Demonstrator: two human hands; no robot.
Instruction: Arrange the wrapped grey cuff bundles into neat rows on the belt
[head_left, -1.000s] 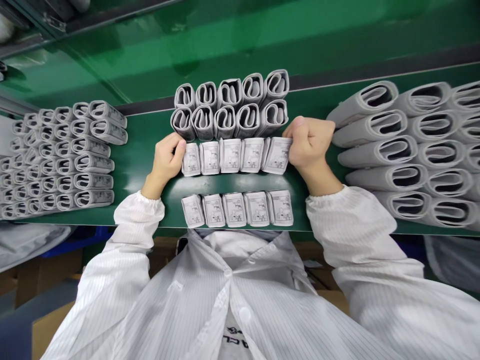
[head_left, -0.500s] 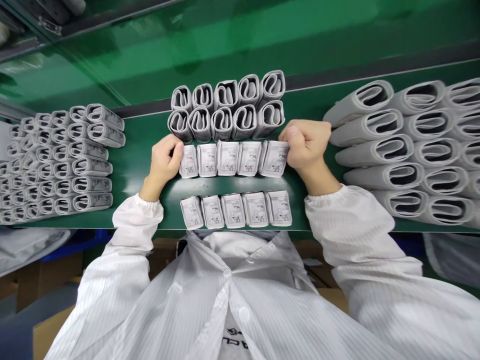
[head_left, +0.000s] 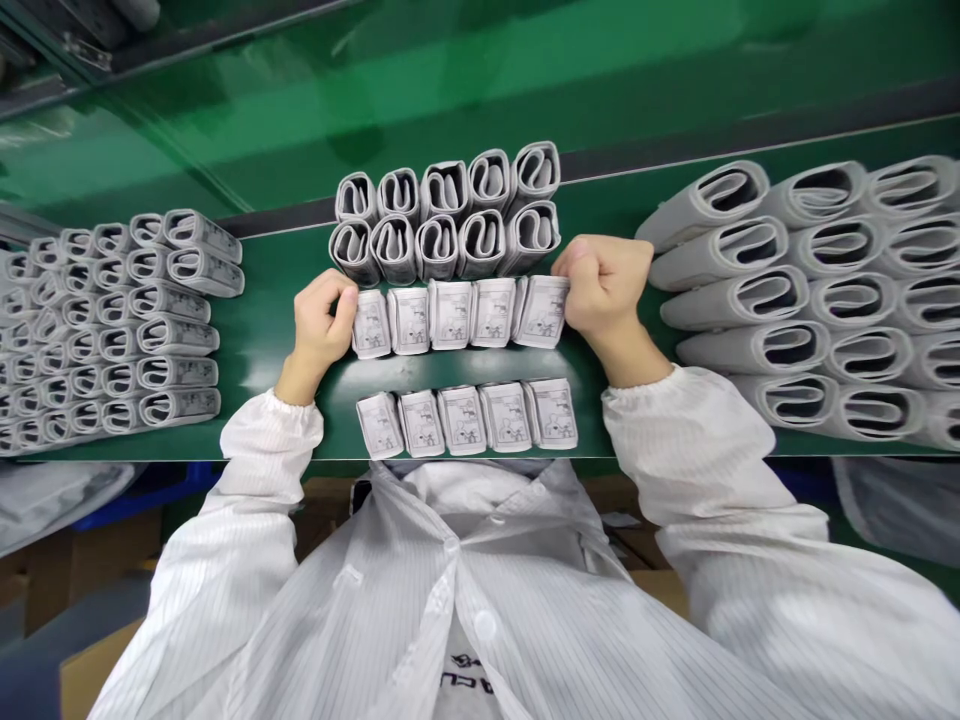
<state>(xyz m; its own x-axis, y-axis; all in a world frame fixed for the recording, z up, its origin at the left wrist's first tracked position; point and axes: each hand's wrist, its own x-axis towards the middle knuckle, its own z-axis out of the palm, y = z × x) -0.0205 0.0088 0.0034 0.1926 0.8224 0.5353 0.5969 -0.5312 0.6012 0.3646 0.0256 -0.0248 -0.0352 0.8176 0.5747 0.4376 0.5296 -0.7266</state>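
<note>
A row of rolled grey fabric cuffs (head_left: 450, 314), printed with line drawings on top, lies across the bench before me. At its left end, my left hand (head_left: 324, 312) is closed, its curled fingers against the end cuff. My right hand (head_left: 606, 282) makes a fist against the right end cuff (head_left: 540, 312). The row sits between the two hands, and the fingertips are partly hidden. Closer to my body lies a second row of printed cuffs (head_left: 463, 420). Just beyond the hands, more cuffs (head_left: 437, 246) stand in two rows, their rolled ends showing.
Stacked rolled cuffs (head_left: 180, 333) fill the left side of the green bench (head_left: 262, 330). Larger rolled cuffs (head_left: 750, 298) are stacked on the right. A green panel (head_left: 480, 70) rises behind, and a cardboard box (head_left: 97, 655) is below the bench edge.
The whole view has shifted slightly to the left. Both hands stay closed at the ends of the same row, with no clear movement of the cuffs on the bench.
</note>
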